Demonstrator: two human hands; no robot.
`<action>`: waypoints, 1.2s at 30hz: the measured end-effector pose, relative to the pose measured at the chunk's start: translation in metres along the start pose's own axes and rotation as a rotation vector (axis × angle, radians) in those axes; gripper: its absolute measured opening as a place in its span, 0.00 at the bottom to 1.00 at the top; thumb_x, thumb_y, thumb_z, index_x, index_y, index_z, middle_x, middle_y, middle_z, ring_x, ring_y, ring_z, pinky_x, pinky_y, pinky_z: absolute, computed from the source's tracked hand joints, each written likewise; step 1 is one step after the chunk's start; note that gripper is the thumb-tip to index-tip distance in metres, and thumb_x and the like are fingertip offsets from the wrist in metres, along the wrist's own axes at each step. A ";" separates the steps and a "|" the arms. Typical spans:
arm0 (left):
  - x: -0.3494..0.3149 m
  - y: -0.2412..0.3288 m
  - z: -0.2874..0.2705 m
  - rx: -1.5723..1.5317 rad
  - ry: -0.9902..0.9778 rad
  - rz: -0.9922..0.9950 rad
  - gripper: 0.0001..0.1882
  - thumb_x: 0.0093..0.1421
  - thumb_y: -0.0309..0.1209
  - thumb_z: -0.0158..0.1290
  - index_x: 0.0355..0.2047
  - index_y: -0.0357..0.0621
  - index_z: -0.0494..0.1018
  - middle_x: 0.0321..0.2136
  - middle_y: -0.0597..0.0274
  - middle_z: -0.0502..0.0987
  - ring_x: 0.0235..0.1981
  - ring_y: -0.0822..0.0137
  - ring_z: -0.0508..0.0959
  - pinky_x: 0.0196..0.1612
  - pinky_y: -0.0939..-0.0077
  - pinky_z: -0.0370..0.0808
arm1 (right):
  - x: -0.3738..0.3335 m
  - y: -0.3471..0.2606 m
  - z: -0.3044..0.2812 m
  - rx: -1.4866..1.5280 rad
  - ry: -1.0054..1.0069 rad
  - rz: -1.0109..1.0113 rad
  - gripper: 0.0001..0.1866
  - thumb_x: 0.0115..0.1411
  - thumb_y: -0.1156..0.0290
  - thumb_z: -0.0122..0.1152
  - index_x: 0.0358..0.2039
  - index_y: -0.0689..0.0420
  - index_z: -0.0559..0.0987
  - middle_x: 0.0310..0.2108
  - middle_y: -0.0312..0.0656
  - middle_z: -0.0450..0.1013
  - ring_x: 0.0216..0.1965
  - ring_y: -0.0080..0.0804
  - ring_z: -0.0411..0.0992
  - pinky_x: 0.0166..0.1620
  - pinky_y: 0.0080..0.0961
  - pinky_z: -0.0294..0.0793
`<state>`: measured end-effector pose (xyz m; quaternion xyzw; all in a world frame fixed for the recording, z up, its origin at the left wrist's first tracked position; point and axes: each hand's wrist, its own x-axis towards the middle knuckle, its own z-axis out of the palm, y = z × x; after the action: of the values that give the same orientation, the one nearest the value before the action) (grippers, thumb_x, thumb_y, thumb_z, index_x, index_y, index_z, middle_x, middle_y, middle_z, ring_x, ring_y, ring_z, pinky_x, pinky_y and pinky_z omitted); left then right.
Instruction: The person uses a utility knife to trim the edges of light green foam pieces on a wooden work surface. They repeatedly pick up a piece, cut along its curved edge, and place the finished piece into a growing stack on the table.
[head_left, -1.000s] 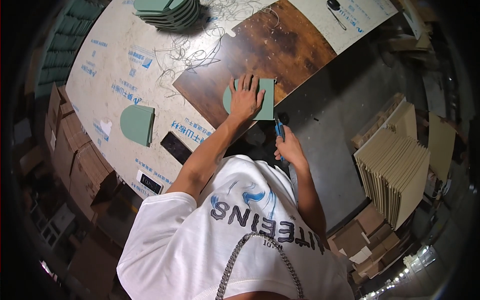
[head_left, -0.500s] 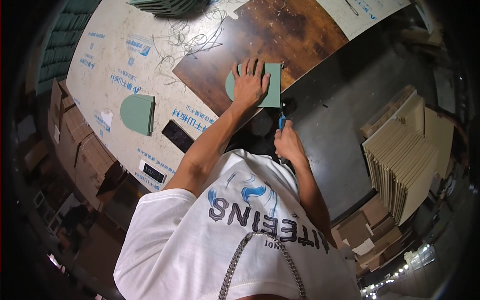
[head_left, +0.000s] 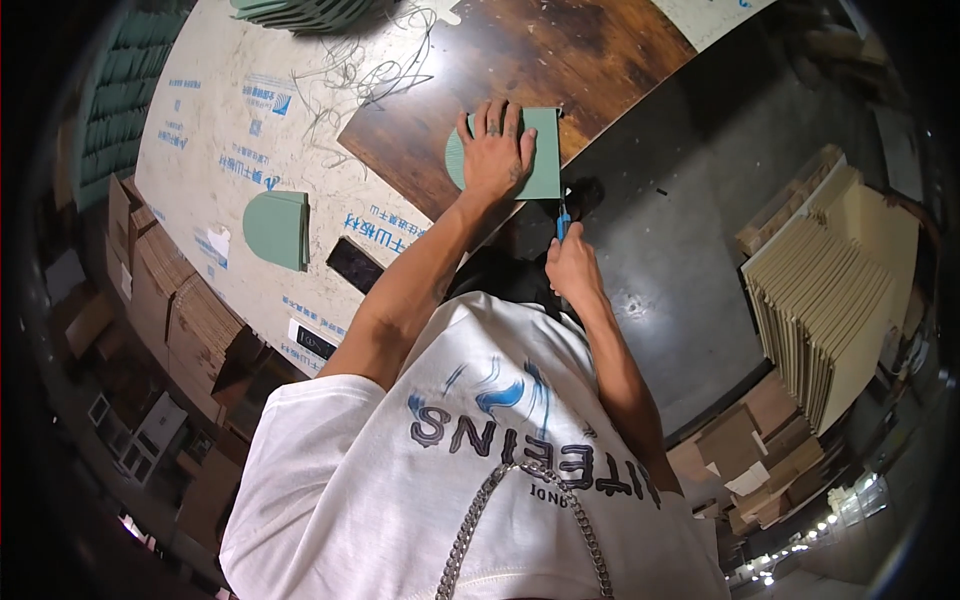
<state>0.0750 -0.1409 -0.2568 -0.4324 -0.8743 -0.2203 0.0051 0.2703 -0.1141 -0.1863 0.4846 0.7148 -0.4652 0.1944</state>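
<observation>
My left hand (head_left: 495,155) lies flat with its fingers spread on a green, round-ended flat piece (head_left: 545,150). It presses the piece onto a brown wood-grain board (head_left: 560,50) at the table's edge. The straight side of the piece faces right, near the board's edge. My right hand (head_left: 575,265) is closed around a blue-handled utility knife (head_left: 563,225), its blade end pointing away from me. The blade end is by the piece's near right corner; whether it touches is too small to tell. A short stack of matching green pieces (head_left: 275,230) lies to the left.
A dark phone (head_left: 355,264) and a small white device with a dark display (head_left: 312,340) lie on the white table. Tangled thin strings (head_left: 380,75) sit farther back, near a larger green stack (head_left: 300,10). Tan cardboard sheets (head_left: 820,300) stand on the right.
Both hands, the green piece and the knife sit slightly higher in the picture, as the view has shifted. My left hand still presses the piece; my right hand keeps the knife by its corner.
</observation>
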 end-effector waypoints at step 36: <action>0.010 -0.015 -0.147 -1.376 -0.654 -0.396 0.24 0.64 0.43 0.61 0.55 0.42 0.77 0.46 0.60 0.81 0.46 0.68 0.79 0.50 0.72 0.76 | 0.020 -0.016 -0.029 1.019 0.462 -0.515 0.15 0.67 0.72 0.62 0.50 0.64 0.73 0.46 0.40 0.74 0.45 0.28 0.71 0.50 0.28 0.72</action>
<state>0.0302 -0.1982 -0.1283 -0.2176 -0.5591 -0.5706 -0.5607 0.2523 -0.0802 -0.1789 0.4168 0.5202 -0.6633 -0.3403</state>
